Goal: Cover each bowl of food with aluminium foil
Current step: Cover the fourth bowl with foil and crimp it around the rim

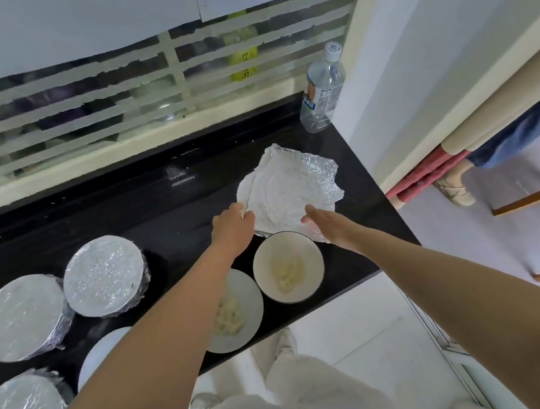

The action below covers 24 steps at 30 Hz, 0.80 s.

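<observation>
Foil (290, 188), creased and crumpled at the rim, sits just beyond an uncovered bowl (268, 256) near the right end of the black table (126, 216). The left grip (233, 224) pinches its left edge and the right grip (328, 227) lies flat-fingered, released, against its near edge. With only one side truly held, the sheet could sag into the food or tear at a crease when stretched. A nudge might also push the bowl, close to the table's front edge, toward the floor.

foil sheet (288, 188): crinkled shiny metal; counter (126, 216): glossy black; bottle (322, 91): clear plastic; bowl (289, 267): smooth white
</observation>
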Each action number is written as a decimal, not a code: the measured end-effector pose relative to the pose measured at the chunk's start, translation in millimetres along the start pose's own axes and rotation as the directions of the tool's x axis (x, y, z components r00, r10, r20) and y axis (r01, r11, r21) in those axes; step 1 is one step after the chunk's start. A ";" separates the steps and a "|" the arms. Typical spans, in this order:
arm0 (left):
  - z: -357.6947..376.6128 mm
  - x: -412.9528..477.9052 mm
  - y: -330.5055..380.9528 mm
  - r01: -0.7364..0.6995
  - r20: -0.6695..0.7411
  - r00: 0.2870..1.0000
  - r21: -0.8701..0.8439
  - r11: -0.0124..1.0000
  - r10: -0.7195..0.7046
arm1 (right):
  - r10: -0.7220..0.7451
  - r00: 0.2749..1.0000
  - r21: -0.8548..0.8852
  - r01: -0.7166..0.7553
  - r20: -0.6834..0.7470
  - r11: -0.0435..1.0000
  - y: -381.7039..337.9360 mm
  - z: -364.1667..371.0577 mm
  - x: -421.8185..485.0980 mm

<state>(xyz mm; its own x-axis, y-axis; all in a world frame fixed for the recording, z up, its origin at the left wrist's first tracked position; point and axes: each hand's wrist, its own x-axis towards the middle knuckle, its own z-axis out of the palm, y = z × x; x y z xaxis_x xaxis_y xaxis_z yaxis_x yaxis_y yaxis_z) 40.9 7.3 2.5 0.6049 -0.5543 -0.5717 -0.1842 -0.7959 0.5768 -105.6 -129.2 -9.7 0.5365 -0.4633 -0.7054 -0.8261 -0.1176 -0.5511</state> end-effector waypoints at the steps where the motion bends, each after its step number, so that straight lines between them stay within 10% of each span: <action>1: -0.4 2.2 0.2 0.037 0.020 0.999 0.004 0.999 -0.037 | -0.001 1.000 0.006 0.001 0.001 1.000 -0.3 -0.9 1.8; 11: 3.8 22.4 -7.8 0.221 0.008 0.974 0.156 0.963 -0.225 | -0.052 0.999 0.013 0.052 -0.009 0.999 -3.5 -4.0 11.9; 24: 2.0 17.8 -19.8 0.112 -0.155 0.984 0.160 0.981 -0.088 | -0.080 0.996 0.026 0.079 0.032 0.997 -9.4 -4.7 7.7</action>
<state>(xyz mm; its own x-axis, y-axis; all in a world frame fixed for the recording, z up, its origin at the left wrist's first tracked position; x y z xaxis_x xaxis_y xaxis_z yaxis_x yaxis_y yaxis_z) 53.8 12.7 -20.4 0.7312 -0.4382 -0.5229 -0.2369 -0.8818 0.4077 -94.5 -135.8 -7.9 0.6063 -0.4238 -0.6730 -0.7762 -0.1309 -0.6168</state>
